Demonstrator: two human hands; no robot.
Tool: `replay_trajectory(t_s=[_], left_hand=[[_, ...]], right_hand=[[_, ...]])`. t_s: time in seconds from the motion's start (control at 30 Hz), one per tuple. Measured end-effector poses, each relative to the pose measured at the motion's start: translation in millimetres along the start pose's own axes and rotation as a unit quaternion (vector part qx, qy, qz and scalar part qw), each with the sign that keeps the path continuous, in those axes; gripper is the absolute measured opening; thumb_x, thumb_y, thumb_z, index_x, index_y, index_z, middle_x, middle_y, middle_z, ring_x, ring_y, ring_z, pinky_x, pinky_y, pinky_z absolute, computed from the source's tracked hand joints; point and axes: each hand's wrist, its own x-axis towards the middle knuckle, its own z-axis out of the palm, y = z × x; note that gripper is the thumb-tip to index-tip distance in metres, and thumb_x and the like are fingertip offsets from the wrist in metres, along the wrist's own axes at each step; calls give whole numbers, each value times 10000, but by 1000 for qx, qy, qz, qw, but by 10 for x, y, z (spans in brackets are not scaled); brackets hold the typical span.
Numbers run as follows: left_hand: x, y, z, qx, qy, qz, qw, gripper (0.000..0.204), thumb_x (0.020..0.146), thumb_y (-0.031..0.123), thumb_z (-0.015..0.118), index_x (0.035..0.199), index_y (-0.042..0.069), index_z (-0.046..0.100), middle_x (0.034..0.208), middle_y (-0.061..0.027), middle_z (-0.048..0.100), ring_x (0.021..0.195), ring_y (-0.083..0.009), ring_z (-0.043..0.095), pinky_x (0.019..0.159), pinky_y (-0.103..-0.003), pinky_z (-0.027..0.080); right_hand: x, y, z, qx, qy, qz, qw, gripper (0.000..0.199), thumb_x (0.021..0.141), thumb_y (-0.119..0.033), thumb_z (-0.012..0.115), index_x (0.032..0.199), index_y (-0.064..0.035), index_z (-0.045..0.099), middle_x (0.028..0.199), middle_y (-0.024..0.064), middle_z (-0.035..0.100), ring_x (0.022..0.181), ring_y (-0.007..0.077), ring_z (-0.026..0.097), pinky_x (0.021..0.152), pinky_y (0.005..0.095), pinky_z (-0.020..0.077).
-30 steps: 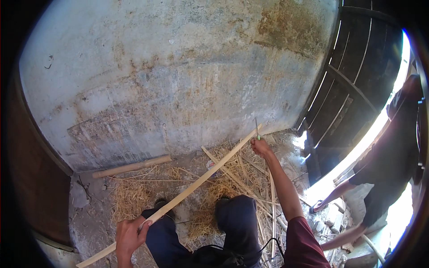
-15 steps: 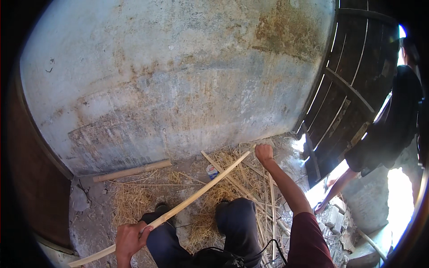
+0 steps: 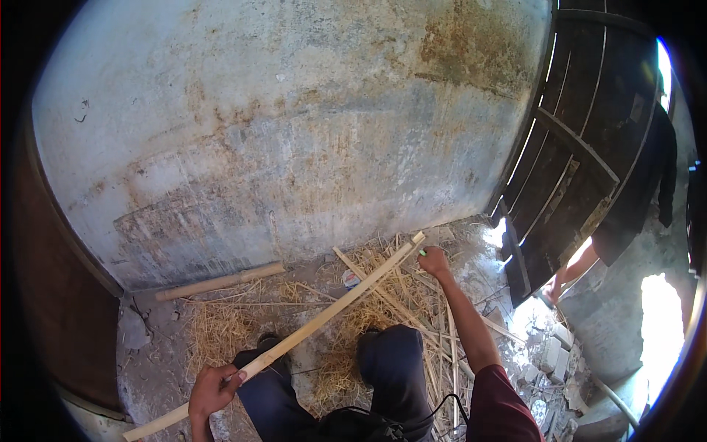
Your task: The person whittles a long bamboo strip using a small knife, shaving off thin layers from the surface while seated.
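A long, pale bamboo strip runs slantwise from the lower left, over my knees, to the middle of the view. My left hand is closed round its near part, thumb on top. My right hand makes a fist just right of the strip's far end, with a small gap between. A small green tip of something pokes out from that fist; the rest is hidden in the fingers.
Straw-like shavings and several thin strips litter the floor. A bamboo pole lies along the stained wall. Right: a plank door, a person in dark clothes and broken bricks.
My right fist has moved slightly down from the strip's far end, and the green tip now shows. The strip has turned to show a broader face. The other person has shifted behind the door.
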Motion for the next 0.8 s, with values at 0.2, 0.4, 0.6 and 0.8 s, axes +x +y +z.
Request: replay_trajectory(t_s=[0.2, 0.4, 0.6, 0.8], left_hand=[[-77, -131, -5, -27, -1, -21, 999, 300, 1019, 253, 730, 886, -15, 758, 661, -161, 679, 550, -253, 656, 574, -400, 495], [176, -116, 213, -84, -36, -8, 996, 340, 1030, 269, 712, 871, -29, 747, 642, -133, 684, 552, -213, 648, 585, -382, 498], [-79, -269, 20, -79, -39, -52, 995, 339, 1040, 255, 711, 850, -23, 744, 616, -89, 674, 560, -151, 642, 575, -350, 495], [-202, -439, -75, -94, -37, -70, 992, 330, 1047, 240, 706, 853, -24, 745, 617, -73, 677, 565, -118, 623, 565, -341, 478]], right_hand=[[-141, -419, 44, -114, 85, -9, 990, 281, 893, -222, 657, 1059, -61, 815, 988, 291, 770, 959, 460, 769, 852, 581, 621], [91, 344, 86, 18, 73, 25, 997, 244, 928, -229, 652, 1021, -71, 814, 991, 273, 777, 947, 460, 772, 827, 587, 616], [27, -66, 9, -115, 135, 32, 984, 274, 942, -238, 636, 1054, -50, 801, 1008, 297, 770, 988, 467, 768, 874, 565, 616], [223, 528, -33, -144, 93, 126, 977, 358, 935, -267, 676, 1171, -21, 787, 1087, 276, 784, 1063, 418, 761, 893, 563, 607]])
